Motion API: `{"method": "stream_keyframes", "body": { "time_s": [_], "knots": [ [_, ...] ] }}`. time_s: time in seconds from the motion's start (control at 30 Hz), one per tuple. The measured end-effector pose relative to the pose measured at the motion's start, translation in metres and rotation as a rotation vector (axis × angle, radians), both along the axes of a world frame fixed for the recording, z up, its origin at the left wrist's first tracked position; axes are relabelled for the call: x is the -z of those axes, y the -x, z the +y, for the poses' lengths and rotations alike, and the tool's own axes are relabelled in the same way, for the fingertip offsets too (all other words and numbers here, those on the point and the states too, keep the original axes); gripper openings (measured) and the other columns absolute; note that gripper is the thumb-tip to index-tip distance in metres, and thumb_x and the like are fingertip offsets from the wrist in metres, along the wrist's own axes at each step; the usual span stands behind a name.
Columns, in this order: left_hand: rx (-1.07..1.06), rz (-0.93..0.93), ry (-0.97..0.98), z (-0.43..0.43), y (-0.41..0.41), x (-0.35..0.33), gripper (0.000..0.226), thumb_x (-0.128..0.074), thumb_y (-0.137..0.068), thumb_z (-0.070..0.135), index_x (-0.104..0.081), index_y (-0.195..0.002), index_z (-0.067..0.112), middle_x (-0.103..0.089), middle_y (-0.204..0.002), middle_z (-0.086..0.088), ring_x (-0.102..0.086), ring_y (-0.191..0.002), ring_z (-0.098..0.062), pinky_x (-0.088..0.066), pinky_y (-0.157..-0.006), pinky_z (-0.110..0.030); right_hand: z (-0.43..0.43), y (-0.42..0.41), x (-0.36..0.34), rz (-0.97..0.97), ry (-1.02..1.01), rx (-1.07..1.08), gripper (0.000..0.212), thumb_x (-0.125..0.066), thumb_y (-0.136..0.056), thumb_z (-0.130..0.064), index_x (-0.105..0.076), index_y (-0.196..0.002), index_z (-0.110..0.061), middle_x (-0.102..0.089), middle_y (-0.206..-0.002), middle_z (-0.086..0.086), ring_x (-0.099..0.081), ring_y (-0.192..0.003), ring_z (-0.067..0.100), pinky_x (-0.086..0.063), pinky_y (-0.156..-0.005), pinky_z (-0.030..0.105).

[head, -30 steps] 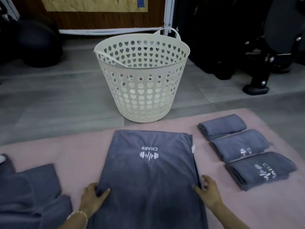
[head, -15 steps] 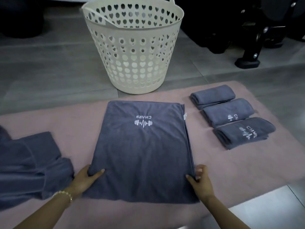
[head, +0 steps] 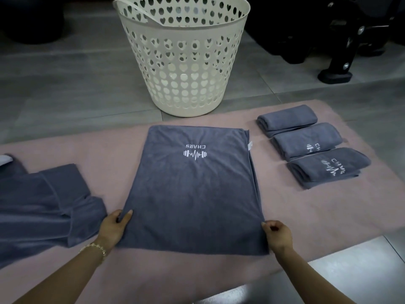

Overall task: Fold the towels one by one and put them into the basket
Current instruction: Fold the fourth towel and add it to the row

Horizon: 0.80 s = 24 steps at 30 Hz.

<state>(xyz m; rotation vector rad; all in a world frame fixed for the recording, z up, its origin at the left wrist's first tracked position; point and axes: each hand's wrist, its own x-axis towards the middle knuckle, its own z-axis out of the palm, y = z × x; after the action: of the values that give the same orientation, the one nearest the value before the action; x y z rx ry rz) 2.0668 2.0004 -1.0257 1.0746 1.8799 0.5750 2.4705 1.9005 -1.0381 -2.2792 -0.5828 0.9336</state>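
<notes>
A grey towel with a white CHARS logo lies flat, folded to a rectangle, in the middle of the pink mat. My left hand pinches its near left edge. At the near right edge my right hand grips the cloth with curled fingers. Three folded grey towels lie in a row on the mat to the right. A heap of unfolded grey towels sits at the left. The cream basket with heart-shaped holes stands on the floor just beyond the mat.
Grey tiled floor surrounds the mat. Black equipment with a foot stands at the back right. A dark round object sits at the back left.
The view tilted down and pulled back, so the near end of the towel and mat edge now show. Both hands slid to the towel's near edges and closed on them.
</notes>
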Motion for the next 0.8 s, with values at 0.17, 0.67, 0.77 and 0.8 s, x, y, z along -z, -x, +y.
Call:
{"method": "stream_keyframes", "body": {
  "time_s": [0.17,0.67,0.77,0.8],
  "knots": [
    [-0.004,0.052,0.024,-0.002,0.004,0.002,0.024,-0.060,-0.092,0.018,-0.059,-0.074,0.001,-0.061,-0.075,-0.010,-0.053,-0.072,-0.023,-0.042,-0.054,-0.013,-0.008,-0.007,-0.001,-0.010,-0.015,-0.031,0.017,-0.068,-0.085,-0.010,-0.060,-0.071,-0.005,-0.061,-0.068,0.011,-0.055,-0.069,0.029,-0.049,-0.076,0.041],
    [-0.341,-0.724,0.086,0.090,-0.010,-0.054,0.025,-0.036,-0.102,0.025,-0.055,-0.113,0.014,-0.066,-0.105,0.000,-0.063,-0.099,-0.011,-0.049,-0.086,-0.021,0.084,-0.032,-0.078,0.888,-0.340,0.297,0.020,-0.042,-0.099,-0.029,-0.058,-0.095,-0.018,-0.070,-0.085,0.000,-0.070,-0.063,0.010,-0.057,-0.056,0.020],
    [-0.285,-0.344,0.124,0.101,-0.017,-0.027,0.066,-0.044,-0.095,0.049,-0.027,-0.144,0.008,-0.042,-0.138,-0.007,-0.044,-0.124,-0.029,-0.039,-0.101,-0.038,0.100,-0.029,-0.056,0.512,-0.195,0.149,0.017,-0.049,-0.097,-0.025,-0.059,-0.088,-0.015,-0.061,-0.091,0.007,-0.058,-0.073,0.019,-0.047,-0.065,0.029],
    [-0.280,-0.208,0.137,0.099,-0.019,-0.018,0.076,-0.050,-0.091,0.051,-0.023,-0.145,0.005,-0.039,-0.142,-0.011,-0.043,-0.127,-0.032,-0.037,-0.105,-0.041,0.102,-0.027,-0.043,0.366,-0.113,0.097,0.015,-0.054,-0.095,-0.022,-0.060,-0.087,-0.010,-0.059,-0.092,0.012,-0.054,-0.074,0.022,-0.044,-0.065,0.031]
  ]
}}
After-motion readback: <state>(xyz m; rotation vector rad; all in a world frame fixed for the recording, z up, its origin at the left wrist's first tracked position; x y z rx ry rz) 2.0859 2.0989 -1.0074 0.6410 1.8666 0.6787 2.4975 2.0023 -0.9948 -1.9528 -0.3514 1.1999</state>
